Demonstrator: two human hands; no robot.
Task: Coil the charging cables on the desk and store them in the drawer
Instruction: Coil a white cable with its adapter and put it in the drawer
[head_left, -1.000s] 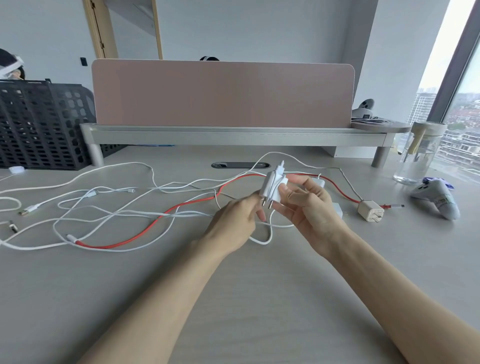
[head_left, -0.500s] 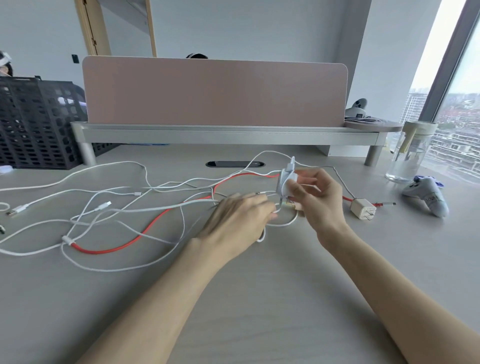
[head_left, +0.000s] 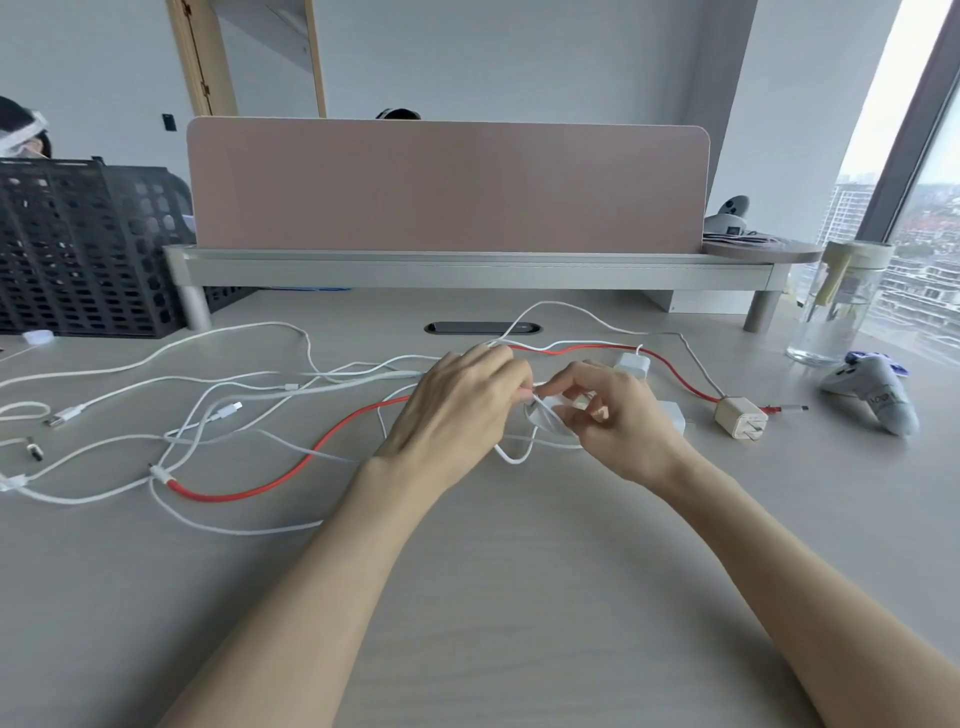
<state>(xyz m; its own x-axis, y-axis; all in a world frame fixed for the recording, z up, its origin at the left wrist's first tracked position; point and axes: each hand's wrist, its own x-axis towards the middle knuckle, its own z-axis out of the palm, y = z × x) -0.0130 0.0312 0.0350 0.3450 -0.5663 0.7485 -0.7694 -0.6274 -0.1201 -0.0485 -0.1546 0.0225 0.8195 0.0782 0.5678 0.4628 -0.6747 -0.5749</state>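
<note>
Head view: loose white cables (head_left: 249, 395) and a red cable (head_left: 291, 473) sprawl across the tabletop (head_left: 519, 561) at left. Mid-tabletop, the left hand (head_left: 457, 410) pinches a white cord (head_left: 511, 459) in curled fingers (head_left: 506, 371), touching the white charger (head_left: 543, 418) that the right hand (head_left: 623, 426) grips.

A pink partition (head_left: 447, 187) backs the pale desk (head_left: 545, 597), daylight entering a window (head_left: 935, 223) at right.

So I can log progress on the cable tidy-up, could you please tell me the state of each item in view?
Left hand: pinching the looped white cable.
Right hand: gripping the white charger.
Other white cables: uncoiled, sprawled across the desk.
Red cable: uncoiled, lying loose.
Beige plug: lying on the desk, untouched.
Bottle: upright, lid on.
</note>
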